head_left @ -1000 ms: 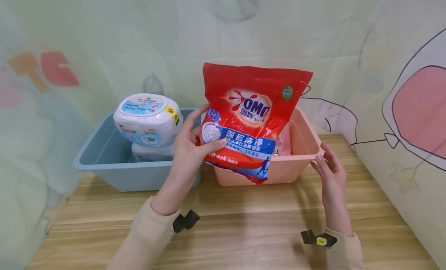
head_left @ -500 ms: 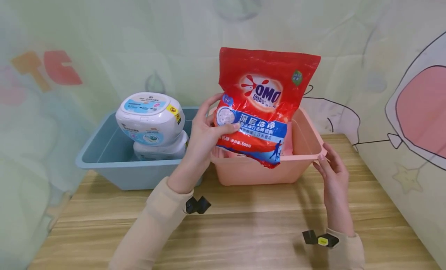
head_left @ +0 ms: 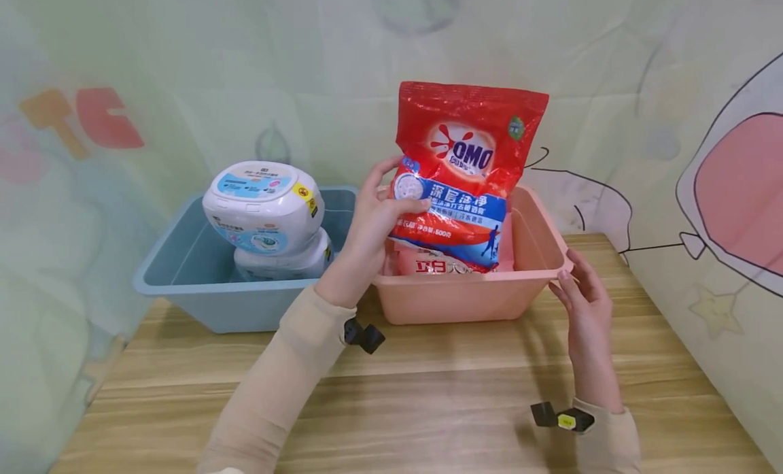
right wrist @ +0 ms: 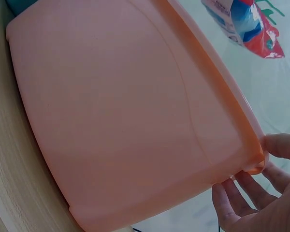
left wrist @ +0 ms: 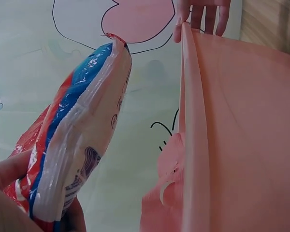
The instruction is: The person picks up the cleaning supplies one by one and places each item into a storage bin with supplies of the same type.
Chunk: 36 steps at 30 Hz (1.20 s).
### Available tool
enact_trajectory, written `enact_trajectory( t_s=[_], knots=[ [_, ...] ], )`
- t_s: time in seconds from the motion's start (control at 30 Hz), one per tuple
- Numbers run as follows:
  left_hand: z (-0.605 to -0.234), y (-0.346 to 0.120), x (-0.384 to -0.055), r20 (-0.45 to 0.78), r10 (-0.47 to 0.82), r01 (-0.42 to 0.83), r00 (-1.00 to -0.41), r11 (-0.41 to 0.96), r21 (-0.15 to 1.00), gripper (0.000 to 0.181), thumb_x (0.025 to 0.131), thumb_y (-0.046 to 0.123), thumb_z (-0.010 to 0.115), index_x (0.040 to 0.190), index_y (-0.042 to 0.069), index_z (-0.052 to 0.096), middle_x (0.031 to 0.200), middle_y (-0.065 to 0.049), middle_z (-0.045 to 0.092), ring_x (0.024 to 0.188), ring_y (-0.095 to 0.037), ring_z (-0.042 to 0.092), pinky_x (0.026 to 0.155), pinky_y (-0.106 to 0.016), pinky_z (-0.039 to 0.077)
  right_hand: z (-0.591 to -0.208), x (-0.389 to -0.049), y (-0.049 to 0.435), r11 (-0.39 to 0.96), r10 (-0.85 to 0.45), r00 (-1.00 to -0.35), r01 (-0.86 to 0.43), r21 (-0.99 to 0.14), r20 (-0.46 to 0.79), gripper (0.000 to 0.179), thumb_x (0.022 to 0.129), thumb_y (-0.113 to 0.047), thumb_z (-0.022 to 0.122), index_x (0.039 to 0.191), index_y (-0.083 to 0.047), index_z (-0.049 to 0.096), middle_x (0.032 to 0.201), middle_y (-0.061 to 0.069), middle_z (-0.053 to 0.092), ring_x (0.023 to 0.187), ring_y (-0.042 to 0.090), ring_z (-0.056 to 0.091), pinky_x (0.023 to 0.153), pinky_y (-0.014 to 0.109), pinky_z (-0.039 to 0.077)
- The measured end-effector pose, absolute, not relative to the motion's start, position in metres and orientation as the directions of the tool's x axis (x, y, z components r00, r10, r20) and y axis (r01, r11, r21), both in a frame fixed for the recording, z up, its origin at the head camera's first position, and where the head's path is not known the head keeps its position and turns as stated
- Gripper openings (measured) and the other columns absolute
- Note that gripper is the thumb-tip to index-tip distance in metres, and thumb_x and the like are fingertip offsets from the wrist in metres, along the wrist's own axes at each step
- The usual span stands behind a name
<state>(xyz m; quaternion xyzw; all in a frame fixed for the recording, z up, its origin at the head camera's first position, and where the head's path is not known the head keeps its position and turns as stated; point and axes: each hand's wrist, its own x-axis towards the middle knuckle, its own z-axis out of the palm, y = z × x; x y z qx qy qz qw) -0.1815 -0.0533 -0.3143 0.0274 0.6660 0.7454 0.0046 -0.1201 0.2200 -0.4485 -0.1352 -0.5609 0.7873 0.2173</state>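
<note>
My left hand (head_left: 373, 222) grips a red and blue OMO laundry powder bag (head_left: 471, 205) by its left edge, thumb across the front and the other fingers behind. The bag hangs upright over the pink bin (head_left: 453, 302), its lower edge near the front rim. In the left wrist view the bag (left wrist: 82, 116) shows side-on, apart from the bin's rim (left wrist: 195, 130). With thumb and fingers my right hand (head_left: 588, 300) pinches the bin's front right corner, seen closely in the right wrist view. Behind and below the bag, a pink package (head_left: 410, 260) with red print stands in the bin.
Left of the pink bin stands a blue bin (head_left: 245, 307) holding two stacked white tubs, the upper tub (head_left: 263, 209) rising above the rim. Both bins sit on a wooden table (head_left: 428, 392). A printed cloth (head_left: 330, 66) hangs behind and at the sides.
My left hand has carried the bag up and to the right, from in front of the pink bin to over it, uncovering the pink package's print. My right hand stays on the rim.
</note>
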Motion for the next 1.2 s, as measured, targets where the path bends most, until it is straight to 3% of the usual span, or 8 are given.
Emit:
enact_trajectory(
  t_s=[0.23,0.5,0.63,0.8,1.2],
  knots=[
    [-0.315,-0.044,-0.198,-0.029,0.04,-0.032,-0.999,-0.081,0.996,0.068,0.077,0.016,0.079,0.131,0.038,0.047,0.126,0.002,0.056,0.113,-0.017,0.057,0.085,-0.035,0.058,-0.45,-0.118,0.219,-0.28,0.484,-0.874,-0.208,-0.937,0.049,0.048,0.091,-0.016,0.065,0.137,-0.011,0.053,0.123,0.0,0.056,0.111,0.012,0.054,0.084,0.015,0.054],
    [-0.315,-0.035,-0.206,-0.131,-0.048,-0.133,-0.99,0.04,0.99,0.069,0.072,0.022,0.083,0.128,0.043,0.049,0.13,0.005,0.051,0.115,-0.015,0.053,0.081,-0.033,0.058,-0.452,-0.119,0.219,-0.28,0.485,-0.874,-0.195,-0.94,0.037,0.048,0.091,-0.016,0.064,0.137,-0.012,0.053,0.123,-0.001,0.056,0.11,0.011,0.055,0.083,0.015,0.054],
    [-0.316,-0.031,-0.21,-0.175,-0.024,-0.175,-0.984,-0.006,0.985,0.07,0.071,0.019,0.083,0.126,0.042,0.048,0.134,0.005,0.046,0.117,-0.015,0.05,0.079,-0.033,0.059,-0.45,-0.12,0.22,-0.269,0.496,-0.868,-0.193,-0.944,0.036,0.046,0.092,-0.016,0.063,0.137,-0.013,0.053,0.124,-0.001,0.055,0.11,0.011,0.054,0.083,0.014,0.054],
    [-0.323,-0.029,-0.216,-0.211,0.036,-0.213,-0.977,-0.073,0.974,0.071,0.073,0.017,0.081,0.13,0.038,0.044,0.131,0.003,0.052,0.117,-0.017,0.052,0.084,-0.035,0.058,-0.45,-0.121,0.22,-0.265,0.49,-0.871,-0.169,-0.949,0.018,0.047,0.091,-0.019,0.065,0.137,-0.016,0.054,0.129,-0.001,0.054,0.115,0.012,0.053,0.083,0.013,0.053],
    [-0.34,-0.026,-0.224,-0.303,-0.009,-0.299,-0.953,-0.142,0.944,0.071,0.074,0.015,0.08,0.128,0.034,0.04,0.133,0.001,0.048,0.121,-0.019,0.048,0.09,-0.038,0.056,-0.451,-0.12,0.219,-0.262,0.479,-0.876,-0.2,-0.944,0.053,0.047,0.092,-0.016,0.063,0.137,-0.012,0.053,0.125,-0.002,0.056,0.113,0.013,0.054,0.083,0.014,0.054]
  ],
)
